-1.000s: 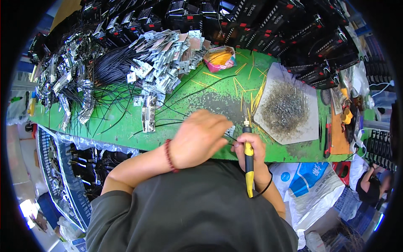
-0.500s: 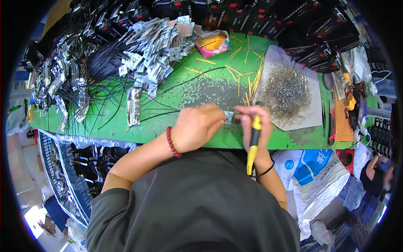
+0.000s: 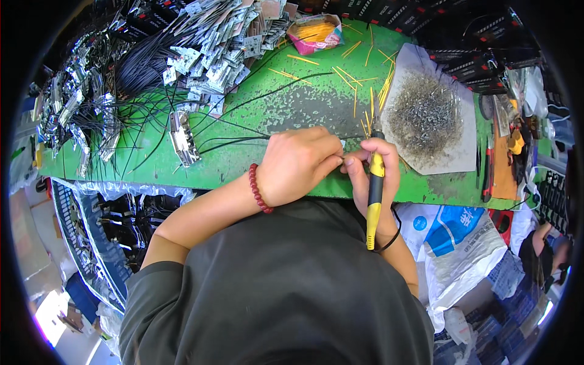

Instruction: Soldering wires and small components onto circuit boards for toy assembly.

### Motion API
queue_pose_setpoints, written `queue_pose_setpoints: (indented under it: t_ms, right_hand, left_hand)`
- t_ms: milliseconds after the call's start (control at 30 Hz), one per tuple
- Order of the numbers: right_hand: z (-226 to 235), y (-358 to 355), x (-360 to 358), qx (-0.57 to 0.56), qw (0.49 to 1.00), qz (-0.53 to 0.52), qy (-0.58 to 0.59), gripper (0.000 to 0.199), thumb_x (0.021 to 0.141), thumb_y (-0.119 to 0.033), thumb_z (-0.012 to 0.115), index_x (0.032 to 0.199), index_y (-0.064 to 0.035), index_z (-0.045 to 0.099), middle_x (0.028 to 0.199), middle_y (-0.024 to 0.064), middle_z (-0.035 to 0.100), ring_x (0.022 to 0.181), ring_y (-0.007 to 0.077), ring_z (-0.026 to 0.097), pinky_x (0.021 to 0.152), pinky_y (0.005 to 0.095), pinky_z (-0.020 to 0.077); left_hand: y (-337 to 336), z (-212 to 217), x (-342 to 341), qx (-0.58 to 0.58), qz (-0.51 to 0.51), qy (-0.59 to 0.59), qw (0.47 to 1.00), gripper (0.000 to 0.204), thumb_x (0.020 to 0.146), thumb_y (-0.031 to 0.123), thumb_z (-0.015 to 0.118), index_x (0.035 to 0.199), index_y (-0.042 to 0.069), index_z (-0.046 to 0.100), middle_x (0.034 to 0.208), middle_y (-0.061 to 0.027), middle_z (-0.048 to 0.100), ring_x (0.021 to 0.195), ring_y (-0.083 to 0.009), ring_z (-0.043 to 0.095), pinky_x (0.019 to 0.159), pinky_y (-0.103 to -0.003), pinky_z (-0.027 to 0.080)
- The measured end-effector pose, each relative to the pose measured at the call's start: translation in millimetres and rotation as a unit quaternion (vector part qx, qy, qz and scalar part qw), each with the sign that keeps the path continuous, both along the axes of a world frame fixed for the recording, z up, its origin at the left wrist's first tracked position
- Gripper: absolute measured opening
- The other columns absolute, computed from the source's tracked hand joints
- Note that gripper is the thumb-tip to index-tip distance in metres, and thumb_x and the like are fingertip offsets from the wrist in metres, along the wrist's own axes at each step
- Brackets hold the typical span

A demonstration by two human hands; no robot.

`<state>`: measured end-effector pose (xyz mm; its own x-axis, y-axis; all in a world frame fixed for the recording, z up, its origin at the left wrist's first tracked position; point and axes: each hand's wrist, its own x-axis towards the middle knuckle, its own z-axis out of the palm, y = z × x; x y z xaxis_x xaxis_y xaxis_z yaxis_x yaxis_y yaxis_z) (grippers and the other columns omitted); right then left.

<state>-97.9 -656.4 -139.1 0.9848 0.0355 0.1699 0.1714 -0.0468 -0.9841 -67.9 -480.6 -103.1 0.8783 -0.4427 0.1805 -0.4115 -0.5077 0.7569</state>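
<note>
My left hand (image 3: 301,161), a red bead bracelet at its wrist, is closed with thumb and forefinger pinched together. It holds a small circuit board (image 3: 343,144), mostly hidden by the fingers, with only a pale corner showing. Dark wires (image 3: 237,139) run in from the left behind this hand. My right hand (image 3: 383,176) is closed around a yellow-and-black soldering iron (image 3: 375,188), its slim tip pointing away from me and its tail toward my wrist. The right thumb and forefinger meet the left fingertips at the board; whatever is between them is too small to make out.
A heap of small boards with dark wires (image 3: 225,55) covers the back left of the green table (image 3: 243,176); one silvery part (image 3: 182,140) lies nearer. A box of yellow strips (image 3: 315,33) stands behind. Right are a sheet with tiny metallic bits (image 3: 420,115) and tools (image 3: 488,173).
My hands have come together, with the right fingertips now against the left ones. The board is more covered. The soldering iron stands straighter, and the whole view has shifted slightly.
</note>
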Motion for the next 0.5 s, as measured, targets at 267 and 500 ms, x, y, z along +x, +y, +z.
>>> queue_pose_setpoints:
  t_ms: [267, 500]
  right_hand:
    - [-6.7, -5.0, -5.4, 0.022, 0.996, -0.037, -0.078, 0.033, 0.083, 0.009, 0.062, 0.109, -0.0005, 0.046, 0.088, 0.0144, 0.065, 0.082, 0.0201, 0.068, 0.072, 0.0288, 0.0556]
    - [-9.4, -4.4, -7.2, -0.001, 0.996, -0.047, -0.082, 0.034, 0.082, 0.007, 0.064, 0.110, -0.0005, 0.047, 0.090, 0.0140, 0.066, 0.083, 0.0208, 0.069, 0.068, 0.0268, 0.0551]
  left_hand:
    - [-0.9, -7.1, -0.5, -0.031, 0.015, 0.032, 0.999, 0.007, 0.078, 0.005, 0.067, 0.082, 0.003, 0.062, 0.075, -0.0117, 0.061, 0.068, -0.0288, 0.061, 0.058, -0.036, 0.047]
    - [-1.2, -7.4, -3.1, -0.024, 0.003, 0.021, 0.999, 0.007, 0.078, 0.006, 0.068, 0.081, 0.002, 0.062, 0.075, -0.0113, 0.061, 0.067, -0.0287, 0.061, 0.058, -0.036, 0.048]
